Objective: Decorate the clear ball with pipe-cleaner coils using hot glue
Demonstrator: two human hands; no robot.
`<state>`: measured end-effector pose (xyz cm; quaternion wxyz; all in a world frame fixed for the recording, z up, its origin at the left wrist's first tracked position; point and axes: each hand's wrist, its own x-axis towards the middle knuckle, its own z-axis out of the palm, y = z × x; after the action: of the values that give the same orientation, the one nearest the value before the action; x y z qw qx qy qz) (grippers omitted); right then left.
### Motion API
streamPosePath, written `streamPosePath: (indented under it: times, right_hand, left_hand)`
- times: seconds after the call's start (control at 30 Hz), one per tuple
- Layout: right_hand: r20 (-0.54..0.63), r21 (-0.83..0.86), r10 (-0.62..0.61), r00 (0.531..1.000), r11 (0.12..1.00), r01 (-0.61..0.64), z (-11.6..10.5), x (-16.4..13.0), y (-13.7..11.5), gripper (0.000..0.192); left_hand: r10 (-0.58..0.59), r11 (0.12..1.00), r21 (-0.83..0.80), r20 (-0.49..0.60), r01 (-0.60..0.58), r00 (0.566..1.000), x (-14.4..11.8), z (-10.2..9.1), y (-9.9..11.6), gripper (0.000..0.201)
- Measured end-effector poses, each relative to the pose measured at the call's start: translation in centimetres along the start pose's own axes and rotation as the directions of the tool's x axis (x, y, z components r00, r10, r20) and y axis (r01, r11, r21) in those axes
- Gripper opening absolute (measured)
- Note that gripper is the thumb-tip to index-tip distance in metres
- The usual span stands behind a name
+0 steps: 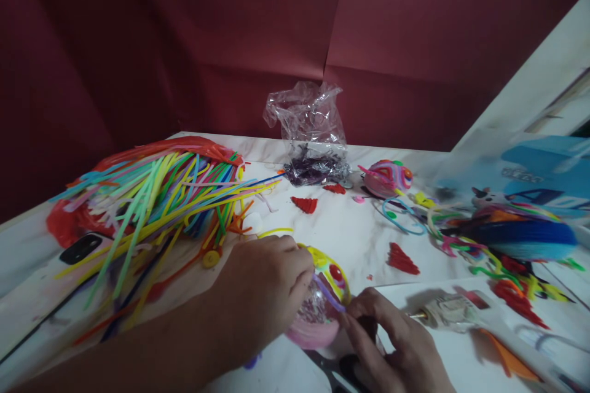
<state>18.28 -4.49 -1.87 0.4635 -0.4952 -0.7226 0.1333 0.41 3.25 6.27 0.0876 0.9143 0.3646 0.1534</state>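
The left hand (265, 285) curls palm-down, forearm reaching in from the lower left; the right hand (391, 344), just beside it, pinches with its fingertips.

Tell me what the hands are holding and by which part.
Left hand cups the pink ball's top; right hand pinches the purple strand on its side.

Left hand (265, 285) hides most of pink ornament (318, 313); right hand (396, 344) cut by bottom edge; right-side clutter blurred.
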Motion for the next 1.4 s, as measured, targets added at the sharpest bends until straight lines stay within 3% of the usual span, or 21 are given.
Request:
streamPosePath:
  times: [0.1,0.23,0.4,0.5,0.63,0.8,0.9,0.97,1.03,1.13,1.2,1.23,1.3,1.4]
  right_hand:
    - [-0.004,0.053,0.032,0.999,0.998,-0.032,0.1,0.0,-0.1,0.018]
    - [0.028,0.085,0.161,0.987,0.983,-0.163,-0.1,0.1,-0.5,0.028]
    - [0.222,0.273,0.252,0.942,0.911,-0.308,-0.8,0.4,-0.3,0.033]
    - [0.301,0.454,0.322,0.898,0.78,-0.432,-0.9,0.4,0.2,0.038]
    - [0.362,0.664,0.413,0.836,0.514,-0.542,-0.9,0.3,0.5,0.042]
    - [0.518,0.783,0.308,0.798,0.203,-0.587,-1.2,0.7,0.3,0.031]
    - [0.563,0.782,0.302,0.769,0.105,-0.614,-1.2,0.8,0.0,0.03]
    - [0.561,0.764,0.336,0.757,0.143,-0.63,-1.1,0.8,-0.1,0.033]
    - [0.509,0.726,0.398,0.763,0.278,-0.629,-1.0,0.8,-0.4,0.037]
    - [0.333,0.553,0.38,0.863,0.663,-0.505,-1.0,0.7,-0.8,0.034]
    - [0.263,0.335,0.22,0.94,0.893,-0.302,-1.0,0.7,-1.0,0.026]
    - [0.24,0.235,0.127,0.963,0.954,-0.185,-1.0,0.8,-1.0,0.023]
    - [0.181,0.098,-0.013,0.983,0.995,-0.005,-1.1,0.9,-1.2,0.019]
    - [0.059,0.033,-0.095,0.994,0.995,0.093,-1.4,1.1,-1.4,0.016]
  left_hand:
    - [-0.007,1.0,0.013,-0.067,0.008,0.998,0.0,0.3,-0.1,0.016]
    - [0.055,0.998,0.021,-0.114,-0.053,0.992,0.0,0.6,-0.2,0.017]
    - [0.252,0.967,0.075,-0.199,-0.242,0.947,-0.2,0.9,-0.6,0.023]
    - [0.322,0.946,0.121,-0.226,-0.301,0.919,-0.3,0.8,-0.9,0.023]
    - [0.35,0.935,0.151,-0.219,-0.322,0.911,-0.3,0.7,-1.4,0.022]
    - [0.399,0.914,0.194,-0.267,-0.357,0.877,-0.3,1.1,-1.6,0.021]
    - [0.459,0.888,0.208,-0.317,-0.411,0.83,-0.3,1.3,-1.6,0.026]
    - [0.467,0.884,0.192,-0.324,-0.426,0.823,-0.3,1.5,-1.6,0.026]
    - [0.436,0.9,0.146,-0.309,-0.411,0.845,-0.4,1.6,-1.7,0.023]
    - [0.386,0.92,0.058,-0.301,-0.388,0.872,-0.4,1.7,-1.7,0.019]
    - [0.378,0.921,0.03,-0.297,-0.388,0.877,-0.3,1.7,-1.7,0.018]
    - [0.377,0.922,0.031,-0.286,-0.385,0.881,-0.3,1.7,-1.7,0.018]
    - [0.379,0.924,0.054,-0.25,-0.378,0.891,-0.2,1.6,-1.6,0.018]
    - [0.406,0.914,0.102,-0.219,-0.393,0.887,-0.2,1.2,-1.4,0.02]
